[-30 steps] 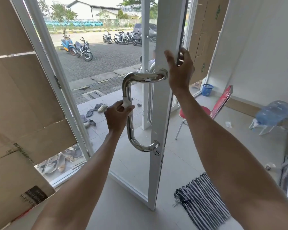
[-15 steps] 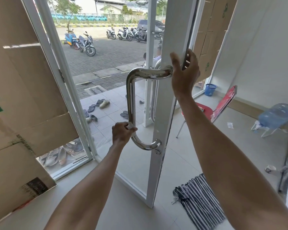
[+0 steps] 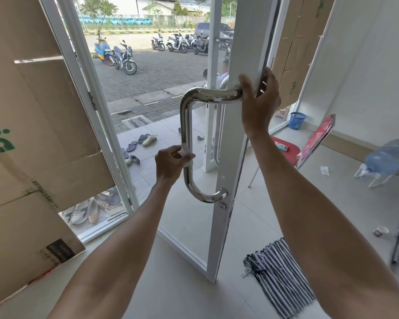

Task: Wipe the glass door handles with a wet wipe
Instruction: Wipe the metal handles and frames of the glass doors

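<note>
Now the left hand (image 3: pixel 171 162) pinches the wet wipe (image 3: pixel 186 157) round the chrome pull handle (image 3: pixel 184 125) mid-bar, the right hand (image 3: pixel 258 100) clamps the door edge (image 3: pixel 247 42) above, and the lower curve probably comes next.

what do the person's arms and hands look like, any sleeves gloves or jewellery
Both forearms are bare right down to the bottom edge of the picture, with no sleeve in view. The left hand and right hand wear no gloves. No watch, bracelet or ring shows on either wrist or on the visible fingers.
</note>
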`<state>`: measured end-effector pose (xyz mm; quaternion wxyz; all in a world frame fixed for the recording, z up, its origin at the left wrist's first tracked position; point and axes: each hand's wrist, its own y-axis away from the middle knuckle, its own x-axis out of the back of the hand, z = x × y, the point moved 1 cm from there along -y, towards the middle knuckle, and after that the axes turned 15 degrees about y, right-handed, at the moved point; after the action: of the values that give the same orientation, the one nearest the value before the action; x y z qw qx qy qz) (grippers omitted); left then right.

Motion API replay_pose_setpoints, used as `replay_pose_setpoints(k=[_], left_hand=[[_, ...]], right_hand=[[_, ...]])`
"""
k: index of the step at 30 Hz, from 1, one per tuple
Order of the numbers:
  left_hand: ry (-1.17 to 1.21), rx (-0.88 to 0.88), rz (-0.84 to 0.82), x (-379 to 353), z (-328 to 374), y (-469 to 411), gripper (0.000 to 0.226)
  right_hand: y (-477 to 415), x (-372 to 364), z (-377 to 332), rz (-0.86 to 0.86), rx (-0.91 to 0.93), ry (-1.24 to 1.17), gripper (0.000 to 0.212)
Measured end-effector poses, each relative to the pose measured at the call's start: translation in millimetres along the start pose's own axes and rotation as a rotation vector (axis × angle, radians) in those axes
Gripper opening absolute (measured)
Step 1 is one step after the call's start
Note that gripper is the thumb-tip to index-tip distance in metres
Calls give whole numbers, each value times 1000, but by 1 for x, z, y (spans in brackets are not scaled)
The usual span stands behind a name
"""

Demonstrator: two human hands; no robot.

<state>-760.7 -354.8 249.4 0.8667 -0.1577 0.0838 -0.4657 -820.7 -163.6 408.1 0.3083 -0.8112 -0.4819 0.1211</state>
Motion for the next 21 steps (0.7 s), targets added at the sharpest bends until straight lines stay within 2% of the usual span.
replay_pose_setpoints(k=[9,14,18,21], left_hand=[[-135,164,-20,-5,-32,13,23],[-270,283,-109,-6,-50,20,19],[-223,211,-30,-13,-42,23,21],[-190,48,88,-19,-25,19,16]], right_hand=[[8,-5,-2,38,-23,9,45],[8,-3,-4,73,-26,-5,43],[7,-2,-4,76,-16,-11,46],[7,-2,-2,90,-9,-19,44]])
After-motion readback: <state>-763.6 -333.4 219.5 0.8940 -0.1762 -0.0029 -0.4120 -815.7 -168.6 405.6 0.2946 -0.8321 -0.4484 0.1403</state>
